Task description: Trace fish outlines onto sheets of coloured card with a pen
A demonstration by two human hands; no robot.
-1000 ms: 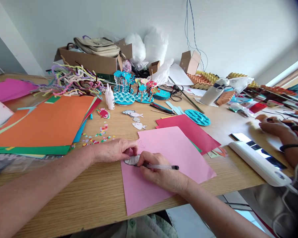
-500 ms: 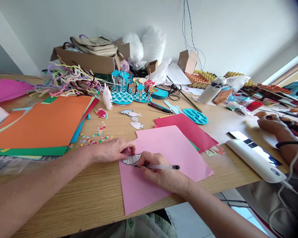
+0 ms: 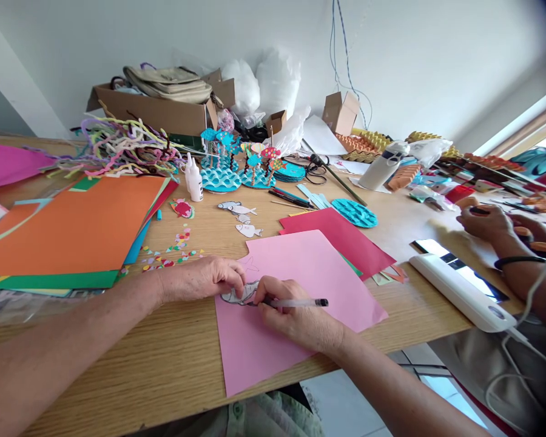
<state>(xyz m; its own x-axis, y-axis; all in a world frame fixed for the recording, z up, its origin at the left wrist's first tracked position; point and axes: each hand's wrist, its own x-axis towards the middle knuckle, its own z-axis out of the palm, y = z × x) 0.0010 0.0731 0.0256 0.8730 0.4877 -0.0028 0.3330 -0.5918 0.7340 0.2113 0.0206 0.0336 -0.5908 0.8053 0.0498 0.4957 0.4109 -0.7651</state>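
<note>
A pink sheet [image 3: 300,261] lies at the table's near edge. On its left part sits a small white fish cutout [image 3: 239,296]. My left hand [image 3: 209,278] presses on the cutout's upper edge with bent fingertips; whether it grips the paper cannot be made out. My right hand [image 3: 291,315] is closed on a clear pen [image 3: 303,302] with a black cap end, its tip side at the cutout's lower right edge. A thin star-like outline is on the pink sheet above the cutout. More white fish cutouts [image 3: 249,230] lie beyond the sheet.
Orange sheets [image 3: 82,224] are stacked at left, near paper bits. Glue bottles [image 3: 195,182], blue wave-shaped pieces [image 3: 221,177] and pipe cleaners [image 3: 127,145] stand or lie behind. A red sheet [image 3: 341,237] and a white device [image 3: 459,291] lie right, near another person's hands [image 3: 486,224].
The view has shifted slightly. My left fingertips have changed position a little on the cutout. At right, the other person's hands have moved, and more of the second hand shows.
</note>
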